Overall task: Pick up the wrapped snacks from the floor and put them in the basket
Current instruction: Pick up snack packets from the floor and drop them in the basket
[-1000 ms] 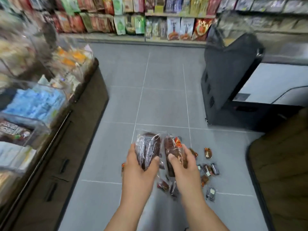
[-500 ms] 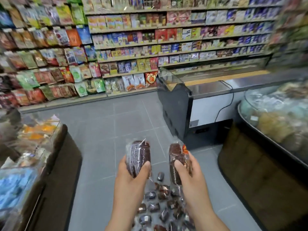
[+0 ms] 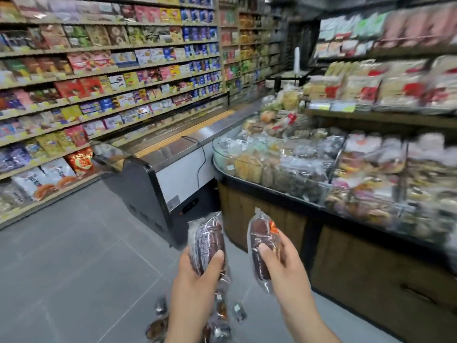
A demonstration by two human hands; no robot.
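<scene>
My left hand (image 3: 195, 276) grips a dark brown snack in clear wrapping (image 3: 206, 240), held upright at waist height. My right hand (image 3: 282, 263) grips a second clear-wrapped brown snack with an orange label (image 3: 262, 240), a hand's width to the right of the first. Several small wrapped snacks (image 3: 223, 315) lie scattered on the grey tiled floor below my forearms, partly hidden by them. Clear bins of wrapped goods (image 3: 296, 169) fill the display counter on the right. I cannot tell which of them is the basket.
A black and white chest freezer (image 3: 158, 179) stands ahead past my hands. A wooden-fronted display counter (image 3: 358, 263) runs along the right. Tall shelves of packaged snacks (image 3: 99, 82) line the left and back. Grey floor (image 3: 74, 268) stretches to the left.
The view has swung up and to the right, from the floor to the right-hand counter. Both hands have risen with their snacks and moved slightly apart. The snacks on the floor have dropped to the frame's bottom.
</scene>
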